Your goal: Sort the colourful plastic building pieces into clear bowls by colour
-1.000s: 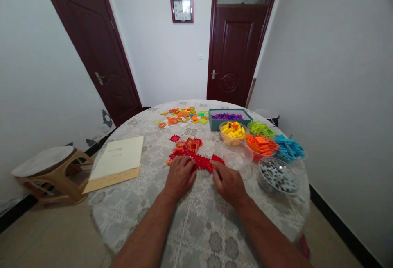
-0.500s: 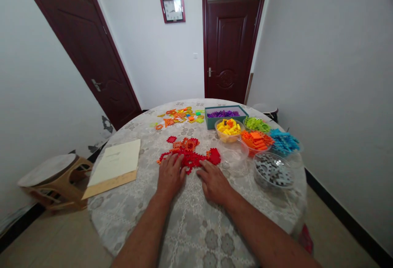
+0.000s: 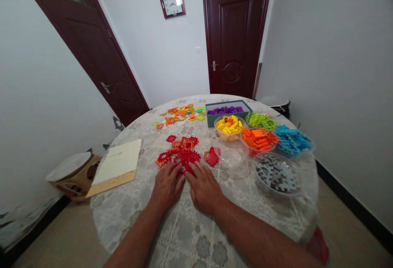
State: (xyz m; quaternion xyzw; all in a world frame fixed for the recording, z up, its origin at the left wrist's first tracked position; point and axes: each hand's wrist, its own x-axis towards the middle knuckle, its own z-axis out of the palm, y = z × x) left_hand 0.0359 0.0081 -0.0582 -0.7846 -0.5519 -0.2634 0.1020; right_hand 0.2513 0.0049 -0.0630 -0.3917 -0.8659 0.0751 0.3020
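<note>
A loose pile of red and orange plastic building pieces [image 3: 184,153] with toothed edges lies on the table in front of me. My left hand [image 3: 167,184] rests palm down at the pile's near left edge, its fingers stretched out onto the red pieces. Close beside it, my right hand [image 3: 203,184] lies with fingers extended over the near right edge. Both hands look open, though what is under the fingertips is hidden. Some red and orange pieces [image 3: 211,156] sit apart to the right, and one red square piece [image 3: 171,138] lies at the back left.
Clear round tubs on the right hold yellow [image 3: 229,125], green [image 3: 260,121], orange [image 3: 259,139], blue [image 3: 293,139] and grey pieces [image 3: 278,173]. A clear container [image 3: 231,152] stands near the pile. Behind are a box of purple pieces [image 3: 227,110] and mixed pieces [image 3: 184,114]. Paper [image 3: 118,161] lies left.
My right hand has moved left, closer to my left hand. The red pieces are bunched more tightly in the middle, with a gap from those on the right. The camera view has shifted slightly.
</note>
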